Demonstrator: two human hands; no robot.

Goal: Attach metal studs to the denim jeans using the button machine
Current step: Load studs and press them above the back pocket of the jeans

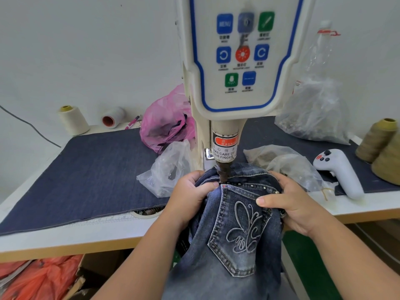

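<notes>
**Jeans held under punch head**

L hand (pixel 190 191) grips bunched denim left of punch (pixel 224 173), thumb on top. R hand (pixel 287 204) clamps fabric at right, thumb flat on pocket. Jeans (pixel 236 234) at table edge, embroidered pocket up, studs (pixel 257 187) along pocket top, directly beneath btn machine (pixel 240 61).
</notes>
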